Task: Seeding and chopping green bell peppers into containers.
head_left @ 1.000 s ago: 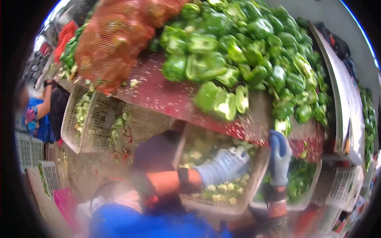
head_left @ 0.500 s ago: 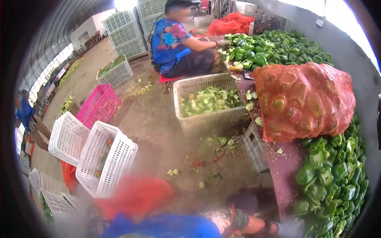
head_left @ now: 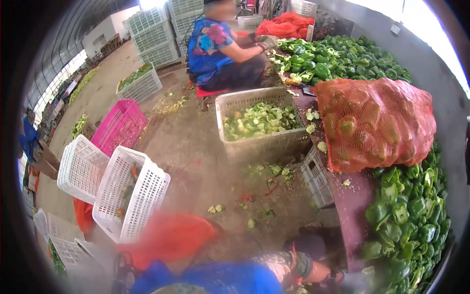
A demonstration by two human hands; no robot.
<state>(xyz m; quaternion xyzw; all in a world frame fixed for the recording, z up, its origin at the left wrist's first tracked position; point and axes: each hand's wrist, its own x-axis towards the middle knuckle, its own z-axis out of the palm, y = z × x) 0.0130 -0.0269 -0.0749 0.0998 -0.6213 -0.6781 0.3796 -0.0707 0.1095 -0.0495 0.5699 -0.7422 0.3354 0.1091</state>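
At the lower edge my left hand (head_left: 356, 281), in what looks like a grey glove, reaches over the near edge of the purplish table (head_left: 348, 215). It is blurred and partly cut off, so its fingers and anything in them cannot be made out. Beside it lies a heap of green bell peppers (head_left: 416, 220), several of them cut open. Farther along the table, a red mesh sack (head_left: 377, 125) full of peppers rests on the tabletop. My right hand is out of the picture.
A co-worker (head_left: 215, 49) sits at the table's far end by more peppers (head_left: 352, 59) and a knife (head_left: 308, 90). A white crate (head_left: 259, 142) holds pale green scraps. White crates (head_left: 129, 196) and a pink crate (head_left: 120, 127) stand left. Red mesh (head_left: 171, 237) lies near me.
The view has shifted slightly. The co-worker's hands have drawn back from the pepper pile and come close together. My left hand stays at the table's near edge.
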